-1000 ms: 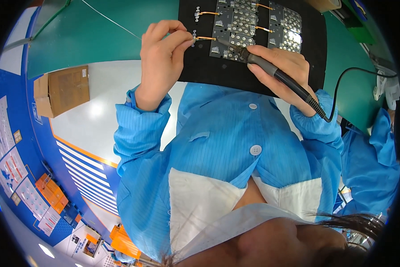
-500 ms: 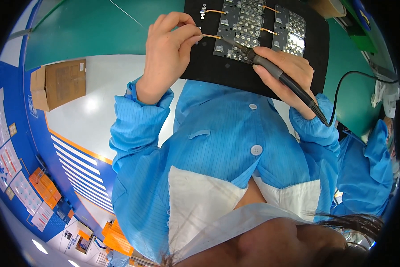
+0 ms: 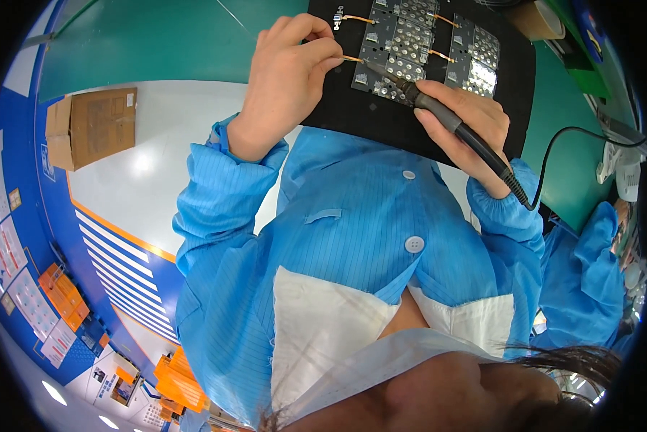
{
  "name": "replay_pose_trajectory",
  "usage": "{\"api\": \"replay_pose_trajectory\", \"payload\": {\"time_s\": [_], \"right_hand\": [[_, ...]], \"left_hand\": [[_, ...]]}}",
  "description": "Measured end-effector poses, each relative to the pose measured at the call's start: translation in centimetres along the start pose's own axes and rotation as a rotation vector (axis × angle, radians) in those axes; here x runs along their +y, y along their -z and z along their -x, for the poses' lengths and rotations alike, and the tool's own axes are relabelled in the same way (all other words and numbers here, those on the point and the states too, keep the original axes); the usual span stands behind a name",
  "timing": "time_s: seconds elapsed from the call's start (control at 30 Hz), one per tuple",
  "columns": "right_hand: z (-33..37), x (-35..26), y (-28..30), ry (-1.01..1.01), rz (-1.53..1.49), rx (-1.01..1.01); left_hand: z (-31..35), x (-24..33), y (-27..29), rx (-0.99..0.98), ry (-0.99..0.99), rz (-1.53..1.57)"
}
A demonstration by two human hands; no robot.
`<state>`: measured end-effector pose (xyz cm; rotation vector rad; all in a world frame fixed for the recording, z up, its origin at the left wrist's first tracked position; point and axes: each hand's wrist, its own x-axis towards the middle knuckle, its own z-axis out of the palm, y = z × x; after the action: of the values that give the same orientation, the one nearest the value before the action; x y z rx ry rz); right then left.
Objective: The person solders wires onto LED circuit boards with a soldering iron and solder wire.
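Position: dark circuit board (image 3: pixel 374 52), top centre of frame, flat on black mat (image 3: pixel 370 121), in a left-hand column.
Left hand (image 3: pixel 287 83): thumb and finger pinched on orange lead (image 3: pixel 351 59), its far end at board's left edge.
Right hand (image 3: pixel 474 119): wrapped round soldering iron (image 3: pixel 442 114), tip at lead end; contact cannot be told.
Progress: three other leads (image 3: pixel 358 19) meet boards unheld, seemingly done; held one apparently unfinished.
Look: board dark, neighbouring section studded with silvery discs; joint too small to judge.

Free rm over green bench (image 3: pixel 150 50) at L, w/ black cable (image 3: pixel 571 129) blocking R
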<state>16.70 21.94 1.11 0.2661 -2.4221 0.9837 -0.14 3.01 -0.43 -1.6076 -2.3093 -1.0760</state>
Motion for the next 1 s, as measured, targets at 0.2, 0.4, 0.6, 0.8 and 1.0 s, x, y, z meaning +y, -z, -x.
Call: {"api": "replay_pose_trajectory", "payload": {"time_s": [0.2, 0.4, 0.6, 0.8, 1.0], "right_hand": [[-0.1, -0.1, 0.4, -0.020, -0.008, -0.016], [-0.1, -0.2, 0.6, -0.004, 0.000, 0.000], [-0.2, -0.3, 0.7, -0.017, -0.010, -0.004], [0.1, -0.1, 0.6, -0.007, -0.018, -0.004], [0.1, -0.2, 0.7, -0.005, -0.002, -0.022]], "left_hand": [[-0.5, 0.0, -0.6, 0.013, -0.025, 0.002], [-0.9, -0.2, -0.8, 0.005, 0.057, 0.173], [-0.8, -0.4, -1.3, -0.115, 0.089, 0.200], [-0.9, -0.8, -1.5, -0.133, 0.107, 0.266], [-1.1, -0.2, -1.2, -0.170, 0.183, 0.300]]}}
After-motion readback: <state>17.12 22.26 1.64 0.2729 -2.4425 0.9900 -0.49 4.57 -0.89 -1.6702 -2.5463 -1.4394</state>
